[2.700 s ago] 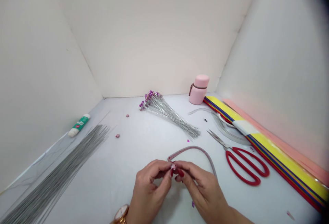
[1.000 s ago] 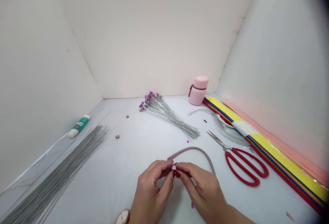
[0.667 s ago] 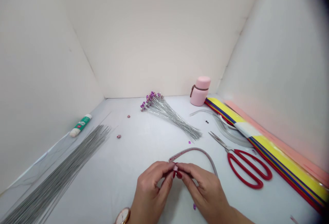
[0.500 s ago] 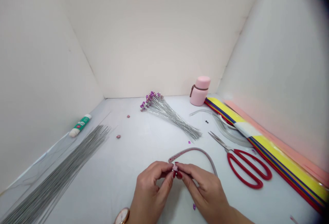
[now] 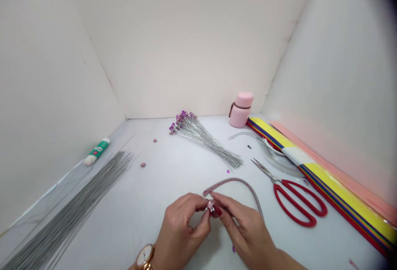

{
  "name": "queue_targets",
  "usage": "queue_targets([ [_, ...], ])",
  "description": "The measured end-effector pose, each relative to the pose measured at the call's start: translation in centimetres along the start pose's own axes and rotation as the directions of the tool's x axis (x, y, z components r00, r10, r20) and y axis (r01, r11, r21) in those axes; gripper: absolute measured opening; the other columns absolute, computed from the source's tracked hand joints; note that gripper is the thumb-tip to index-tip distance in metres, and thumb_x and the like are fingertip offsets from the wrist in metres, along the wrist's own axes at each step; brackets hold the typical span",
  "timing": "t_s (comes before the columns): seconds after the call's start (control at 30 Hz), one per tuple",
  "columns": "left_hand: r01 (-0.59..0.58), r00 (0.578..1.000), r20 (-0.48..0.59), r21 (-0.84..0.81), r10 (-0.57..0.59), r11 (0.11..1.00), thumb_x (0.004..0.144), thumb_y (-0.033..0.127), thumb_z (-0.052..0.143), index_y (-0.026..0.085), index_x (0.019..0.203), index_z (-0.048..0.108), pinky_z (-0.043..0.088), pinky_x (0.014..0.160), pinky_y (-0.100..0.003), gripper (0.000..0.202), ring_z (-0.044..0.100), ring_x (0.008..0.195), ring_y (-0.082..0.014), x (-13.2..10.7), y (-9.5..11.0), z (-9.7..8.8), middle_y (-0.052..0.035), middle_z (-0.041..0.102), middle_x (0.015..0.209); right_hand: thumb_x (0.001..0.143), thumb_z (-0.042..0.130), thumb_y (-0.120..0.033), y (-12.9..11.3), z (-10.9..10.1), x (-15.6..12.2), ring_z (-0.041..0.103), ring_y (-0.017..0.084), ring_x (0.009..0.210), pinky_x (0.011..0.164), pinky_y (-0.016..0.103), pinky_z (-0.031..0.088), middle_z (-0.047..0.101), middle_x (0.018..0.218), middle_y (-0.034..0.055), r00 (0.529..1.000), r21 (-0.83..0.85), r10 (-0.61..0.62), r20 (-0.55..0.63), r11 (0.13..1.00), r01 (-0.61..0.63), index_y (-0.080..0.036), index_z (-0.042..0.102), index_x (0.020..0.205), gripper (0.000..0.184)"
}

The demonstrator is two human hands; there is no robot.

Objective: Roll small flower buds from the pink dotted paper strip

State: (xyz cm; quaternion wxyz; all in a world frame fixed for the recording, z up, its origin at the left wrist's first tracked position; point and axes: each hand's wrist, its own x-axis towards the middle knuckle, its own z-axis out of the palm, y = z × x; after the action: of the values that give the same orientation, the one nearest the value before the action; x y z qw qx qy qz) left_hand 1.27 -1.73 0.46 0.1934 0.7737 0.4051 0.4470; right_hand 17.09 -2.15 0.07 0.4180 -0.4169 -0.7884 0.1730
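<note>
Head view: the left hand (image 5: 181, 230), wearing a wristwatch (image 5: 144, 256), and the right hand (image 5: 246, 232) meet near the middle of a white work surface (image 5: 124, 220), their fingertips (image 5: 217, 197) closed in a tight pinch on a small pink bud (image 5: 211, 204) near one end of a curved grey-pink strip (image 5: 232, 182). Red-handled scissors (image 5: 294, 201) and stacked coloured paper strips (image 5: 341, 187) lie right of the hands. Loose silver wires (image 5: 71, 208) and a glue tube (image 5: 97, 151) lie left, with a purple-tipped wire bundle (image 5: 201, 142) and a pink bottle (image 5: 241, 110) far.
</note>
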Motion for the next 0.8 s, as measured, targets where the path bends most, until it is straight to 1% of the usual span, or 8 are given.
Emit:
queue_targets([
  [0.13, 0.040, 0.999, 0.035, -0.071, -0.038, 0.997, 0.075, 0.004, 0.051, 0.018, 0.086, 0.060, 0.049, 0.066, -0.021, 0.020, 0.061, 0.070, -0.0126, -0.14, -0.03, -0.10, -0.0026, 0.066, 0.077, 0.082, 0.039, -0.011, 0.08, -0.24, 0.07, 0.065, 0.015, 0.069, 0.063, 0.024, 0.053, 0.069, 0.077, 0.0053, 0.999, -0.009, -0.020, 0.026, 1.000, 0.020, -0.017, 0.057, 0.102, 0.027],
  [0.23, 0.104, 0.994, 0.032, -0.116, -0.101, 0.988, 0.078, 0.005, 0.050, 0.018, 0.092, 0.059, 0.050, 0.065, -0.020, 0.021, 0.062, 0.071, -0.0120, -0.40, -0.25, 0.02, -0.0030, 0.066, 0.081, 0.082, 0.041, -0.012, 0.25, -0.22, -0.05, 0.065, 0.015, 0.065, 0.060, 0.023, 0.052, 0.069, 0.074, 0.0039, 1.000, -0.028, 0.008, -0.004, 1.000, -0.008, -0.017, 0.059, 0.097, 0.024],
  [0.37, 0.166, 0.986, 0.052, -0.160, -0.160, 0.973, 0.079, 0.007, 0.049, 0.018, 0.088, 0.060, 0.051, 0.064, -0.020, 0.018, 0.062, 0.071, -0.0126, -0.49, -0.18, 0.08, -0.0031, 0.066, 0.080, 0.081, 0.043, -0.012, 0.52, -0.05, -0.22, 0.065, 0.015, 0.066, 0.062, 0.022, 0.052, 0.070, 0.076, 0.0045, 0.999, -0.033, 0.045, -0.011, 0.998, -0.045, -0.017, 0.060, 0.093, 0.021],
  [0.5, 0.173, 0.984, 0.079, -0.191, -0.161, 0.966, 0.077, 0.009, 0.052, 0.017, 0.089, 0.061, 0.052, 0.066, -0.021, 0.016, 0.062, 0.074, -0.0131, -0.46, -0.07, 0.12, -0.0043, 0.066, 0.082, 0.081, 0.043, -0.013, 0.50, 0.01, -0.20, 0.065, 0.015, 0.069, 0.062, 0.022, 0.052, 0.069, 0.077, 0.0048, 0.997, -0.004, 0.081, -0.004, 0.997, -0.081, -0.017, 0.060, 0.091, 0.020],
  [0.6, 0.164, 0.986, 0.052, -0.159, -0.157, 0.974, 0.077, 0.008, 0.052, 0.017, 0.088, 0.061, 0.052, 0.064, -0.021, 0.016, 0.062, 0.072, -0.0128, -0.56, -0.29, 0.16, -0.0039, 0.066, 0.080, 0.081, 0.045, -0.014, 0.25, -0.02, -0.10, 0.066, 0.016, 0.070, 0.063, 0.022, 0.053, 0.070, 0.079, 0.0058, 0.996, 0.045, 0.091, 0.020, 0.995, -0.092, -0.016, 0.060, 0.092, 0.019],
  [0.7, 0.131, 0.991, 0.016, -0.120, -0.130, 0.984, 0.077, 0.007, 0.052, 0.017, 0.084, 0.061, 0.051, 0.062, -0.021, 0.015, 0.062, 0.068, -0.0125, -0.69, -0.46, 0.15, -0.0025, 0.066, 0.076, 0.080, 0.047, -0.014, 0.16, 0.02, -0.11, 0.065, 0.017, 0.074, 0.067, 0.024, 0.053, 0.070, 0.082, 0.0064, 0.994, 0.064, 0.105, 0.035, 0.992, -0.107, -0.017, 0.061, 0.093, 0.020],
  [0.8, 0.138, 0.990, 0.023, -0.124, -0.137, 0.983, 0.077, 0.007, 0.050, 0.018, 0.083, 0.061, 0.051, 0.062, -0.021, 0.016, 0.062, 0.068, -0.0128, -0.70, -0.38, 0.14, -0.0027, 0.066, 0.076, 0.081, 0.046, -0.017, 0.29, 0.09, -0.21, 0.065, 0.017, 0.073, 0.067, 0.025, 0.053, 0.069, 0.081, 0.0060, 0.982, 0.122, 0.177, 0.072, 0.975, -0.185, -0.018, 0.061, 0.093, 0.019],
])
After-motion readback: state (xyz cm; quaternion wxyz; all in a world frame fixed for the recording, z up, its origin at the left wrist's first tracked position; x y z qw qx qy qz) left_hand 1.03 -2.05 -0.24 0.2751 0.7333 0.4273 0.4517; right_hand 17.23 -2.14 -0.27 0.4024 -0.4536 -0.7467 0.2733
